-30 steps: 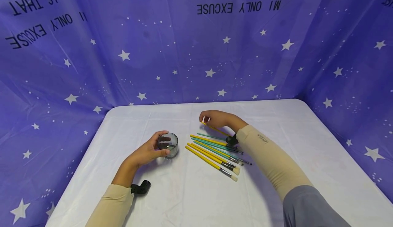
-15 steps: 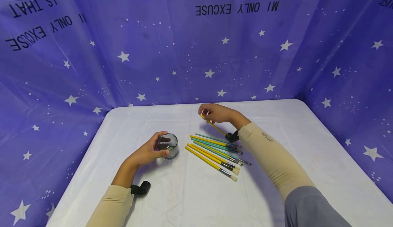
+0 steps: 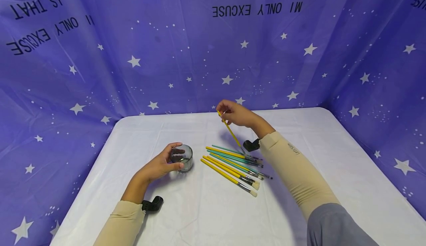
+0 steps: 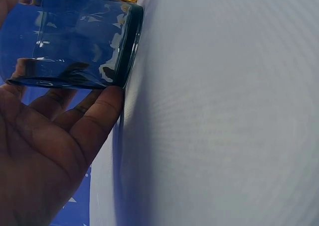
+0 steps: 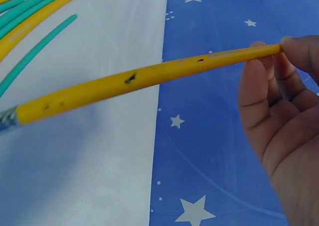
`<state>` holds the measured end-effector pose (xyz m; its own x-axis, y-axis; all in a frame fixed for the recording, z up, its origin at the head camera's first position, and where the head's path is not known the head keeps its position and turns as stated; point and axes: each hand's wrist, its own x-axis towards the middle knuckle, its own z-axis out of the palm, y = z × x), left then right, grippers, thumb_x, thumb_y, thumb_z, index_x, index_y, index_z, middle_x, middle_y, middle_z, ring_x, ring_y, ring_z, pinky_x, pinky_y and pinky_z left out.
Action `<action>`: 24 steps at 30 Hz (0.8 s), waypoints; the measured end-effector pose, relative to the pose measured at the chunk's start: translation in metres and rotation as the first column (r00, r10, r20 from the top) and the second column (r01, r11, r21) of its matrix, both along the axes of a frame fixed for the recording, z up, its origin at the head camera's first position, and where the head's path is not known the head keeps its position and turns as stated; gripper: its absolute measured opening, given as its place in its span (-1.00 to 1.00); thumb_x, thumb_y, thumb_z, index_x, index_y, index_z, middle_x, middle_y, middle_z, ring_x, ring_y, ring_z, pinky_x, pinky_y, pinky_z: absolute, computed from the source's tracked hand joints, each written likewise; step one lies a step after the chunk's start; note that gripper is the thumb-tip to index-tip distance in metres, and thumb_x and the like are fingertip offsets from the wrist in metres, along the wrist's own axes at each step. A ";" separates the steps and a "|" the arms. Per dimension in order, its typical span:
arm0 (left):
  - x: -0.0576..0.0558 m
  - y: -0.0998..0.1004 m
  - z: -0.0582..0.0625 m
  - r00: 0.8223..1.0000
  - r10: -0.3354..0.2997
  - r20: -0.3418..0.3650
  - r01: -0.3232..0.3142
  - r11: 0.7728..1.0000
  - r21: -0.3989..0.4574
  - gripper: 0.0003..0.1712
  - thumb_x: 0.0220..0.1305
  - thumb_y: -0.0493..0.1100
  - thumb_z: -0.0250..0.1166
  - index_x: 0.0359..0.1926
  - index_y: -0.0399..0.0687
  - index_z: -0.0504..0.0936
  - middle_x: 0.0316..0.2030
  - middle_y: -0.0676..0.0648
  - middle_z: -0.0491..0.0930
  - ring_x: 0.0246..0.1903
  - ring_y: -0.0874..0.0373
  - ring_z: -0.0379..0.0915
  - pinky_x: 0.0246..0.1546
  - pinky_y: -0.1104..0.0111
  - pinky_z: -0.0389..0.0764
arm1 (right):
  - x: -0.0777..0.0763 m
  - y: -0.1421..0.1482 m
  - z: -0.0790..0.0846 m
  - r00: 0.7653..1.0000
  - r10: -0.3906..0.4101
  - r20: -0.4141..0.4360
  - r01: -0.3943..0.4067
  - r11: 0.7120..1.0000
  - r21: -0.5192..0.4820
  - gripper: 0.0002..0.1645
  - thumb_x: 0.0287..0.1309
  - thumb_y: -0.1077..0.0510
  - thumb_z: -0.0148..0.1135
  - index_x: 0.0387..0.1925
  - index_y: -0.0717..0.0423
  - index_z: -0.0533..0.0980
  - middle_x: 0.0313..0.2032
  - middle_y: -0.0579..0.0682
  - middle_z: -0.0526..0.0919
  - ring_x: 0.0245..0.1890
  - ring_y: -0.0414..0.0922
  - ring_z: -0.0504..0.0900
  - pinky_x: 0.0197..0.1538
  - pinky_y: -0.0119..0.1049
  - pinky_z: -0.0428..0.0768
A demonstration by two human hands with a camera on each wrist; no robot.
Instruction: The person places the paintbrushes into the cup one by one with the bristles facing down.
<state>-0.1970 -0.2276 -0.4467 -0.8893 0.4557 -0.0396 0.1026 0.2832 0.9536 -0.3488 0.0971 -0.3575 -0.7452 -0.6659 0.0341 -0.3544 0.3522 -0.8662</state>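
Right grip (image 3: 237, 113) holds one yellow brush (image 5: 149, 76), left grip (image 3: 159, 166) one glass (image 3: 187, 159).

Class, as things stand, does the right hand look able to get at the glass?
Probably yes: nothing shows between the right hand and the open mouth of the glass. That hand pinches a yellow brush, though, and the left hand grips the glass.

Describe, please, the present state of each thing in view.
Glass: upright, no brush inside, in the left grip
Held brush: tilted, handle end up, in the right grip
Other brushes: lying loosely grouped
White tablecloth: spread, lightly creased
Purple curtain: hanging, wrinkled
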 end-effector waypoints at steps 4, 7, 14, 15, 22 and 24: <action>0.000 0.000 -0.001 1.000 -0.001 0.000 0.001 1.000 0.003 -0.08 0.30 -0.18 0.38 0.49 -0.12 0.02 0.32 -0.37 0.33 0.31 -0.26 0.27 0.25 -0.08 0.23 | 0.001 -0.002 0.001 1.000 -0.019 -0.007 0.019 0.998 -0.052 -0.81 0.42 0.35 0.02 0.01 0.16 0.37 -0.12 0.19 0.47 -0.16 0.13 0.57 -0.14 0.07 0.58; 0.000 0.000 0.000 1.000 -0.002 0.005 0.002 1.000 0.007 -0.08 0.29 -0.17 0.39 0.49 -0.12 0.02 0.32 -0.37 0.33 0.31 -0.26 0.26 0.26 -0.09 0.22 | 0.003 -0.005 0.002 0.999 -0.032 -0.017 0.030 0.994 -0.103 -0.81 0.42 0.35 0.01 0.01 0.17 0.36 -0.10 0.25 0.45 -0.15 0.18 0.57 -0.13 0.13 0.58; 0.001 -0.001 0.000 1.000 0.000 0.009 0.000 1.000 0.020 -0.08 0.29 -0.19 0.39 0.49 -0.14 0.02 0.31 -0.37 0.34 0.30 -0.26 0.27 0.25 -0.04 0.25 | 0.008 -0.015 0.002 0.996 -0.088 -0.032 0.078 0.969 -0.232 -0.80 0.42 0.34 0.04 0.02 0.17 0.37 -0.12 0.23 0.46 -0.13 0.22 0.56 -0.15 0.09 0.59; 0.001 -0.001 0.000 1.000 0.000 0.007 0.000 1.000 0.022 -0.09 0.29 -0.19 0.38 0.48 -0.13 0.03 0.30 -0.37 0.35 0.30 -0.26 0.28 0.24 -0.01 0.27 | 0.009 -0.017 0.002 0.995 -0.095 -0.030 0.084 0.966 -0.246 -0.80 0.42 0.34 0.05 0.02 0.16 0.36 -0.12 0.20 0.46 -0.13 0.20 0.57 -0.16 0.08 0.59; 0.001 0.000 0.000 1.000 -0.001 -0.001 0.001 0.999 0.042 -0.09 0.28 -0.20 0.39 0.48 -0.14 0.04 0.29 -0.38 0.35 0.27 -0.26 0.31 0.14 0.35 0.36 | 0.015 -0.028 0.004 0.992 -0.119 -0.045 0.095 0.929 -0.357 -0.78 0.39 0.36 0.07 0.02 0.25 0.34 -0.14 0.16 0.47 -0.18 0.10 0.58 -0.19 -0.10 0.62; 0.000 0.000 -0.001 1.000 -0.002 -0.007 0.002 0.999 0.044 -0.10 0.28 -0.20 0.39 0.47 -0.14 0.05 0.28 -0.38 0.36 0.26 -0.26 0.32 0.13 0.41 0.36 | 0.016 -0.031 0.006 0.991 -0.126 -0.051 0.096 0.917 -0.388 -0.75 0.40 0.36 0.06 0.05 0.28 0.32 -0.12 0.22 0.47 -0.17 0.10 0.58 -0.18 -0.15 0.63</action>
